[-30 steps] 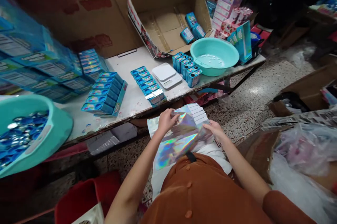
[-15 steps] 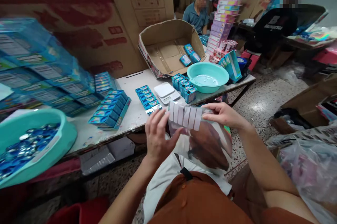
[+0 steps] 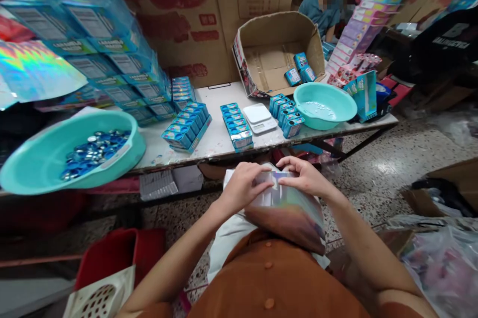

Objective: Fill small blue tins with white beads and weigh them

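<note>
A glossy, mirror-like sheet (image 3: pixel 287 216) rests over my lap, its upper edge between my hands. My left hand (image 3: pixel 246 183) is closed on the left part of that edge, thumb and fingers pinching it. Just to the right, my right hand (image 3: pixel 304 178) grips the same edge, its thumb tip close to the left thumb. The pale strips on the sheet are mostly hidden by my fingers. Beyond my hands, on the table, lie a row of small blue boxes (image 3: pixel 234 121) and a white scale (image 3: pixel 259 117).
Left on the table stand a turquoise basin (image 3: pixel 22 163) of blue, shiny pieces and stacked blue cartons (image 3: pixel 100 54). A second turquoise basin (image 3: pixel 338 93) and a cut-open cardboard box (image 3: pixel 269 66) are further right. A red bin (image 3: pixel 112 253) stands low at left. A person (image 3: pixel 321 11) sits behind.
My hands have come together at the middle of the sheet's edge; the left hand's spread fingers have closed. The strips are now largely covered. The view has turned left.
</note>
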The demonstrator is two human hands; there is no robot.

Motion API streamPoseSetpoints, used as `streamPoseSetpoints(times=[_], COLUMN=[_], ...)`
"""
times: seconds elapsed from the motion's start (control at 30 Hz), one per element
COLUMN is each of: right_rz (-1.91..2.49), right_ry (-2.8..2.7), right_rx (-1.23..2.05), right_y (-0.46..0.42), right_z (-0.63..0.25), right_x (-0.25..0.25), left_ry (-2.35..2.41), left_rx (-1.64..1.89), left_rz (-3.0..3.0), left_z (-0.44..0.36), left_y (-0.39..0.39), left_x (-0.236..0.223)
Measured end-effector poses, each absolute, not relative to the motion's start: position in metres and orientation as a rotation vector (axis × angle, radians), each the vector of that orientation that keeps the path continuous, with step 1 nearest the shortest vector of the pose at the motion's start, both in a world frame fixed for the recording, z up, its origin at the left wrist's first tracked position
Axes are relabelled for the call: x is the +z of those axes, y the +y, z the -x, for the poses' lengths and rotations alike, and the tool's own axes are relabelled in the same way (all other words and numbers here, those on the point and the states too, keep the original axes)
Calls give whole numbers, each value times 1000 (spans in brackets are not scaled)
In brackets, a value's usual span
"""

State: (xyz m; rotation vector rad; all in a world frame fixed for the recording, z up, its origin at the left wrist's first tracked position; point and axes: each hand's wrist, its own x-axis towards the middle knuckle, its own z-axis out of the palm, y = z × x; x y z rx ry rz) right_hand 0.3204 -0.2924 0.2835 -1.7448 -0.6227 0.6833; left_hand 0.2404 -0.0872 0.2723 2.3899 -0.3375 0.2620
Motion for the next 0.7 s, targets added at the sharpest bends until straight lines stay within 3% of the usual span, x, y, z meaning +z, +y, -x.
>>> streamPoseSetpoints(times=[0.2,0.4,0.6,0.7], right_rz=[1802,1851,1930,2019], right_ry=[-587,-598,-857,-1012], right_rx=[746,706,530,269], right_y=[-294,-292,-282,-276], right_z=[-310,-296,-298,-299], right_x=[267,266,267,263], left_ry=[-211,-105,-84,-34], left_rx=[32,15,4,16], left_rz=[-2211,-2128,-2073,-2068], left_z=[-225,-211,-212,-213], left_y=[-81,-83,-81,-80], left_x=[259,263,260,258])
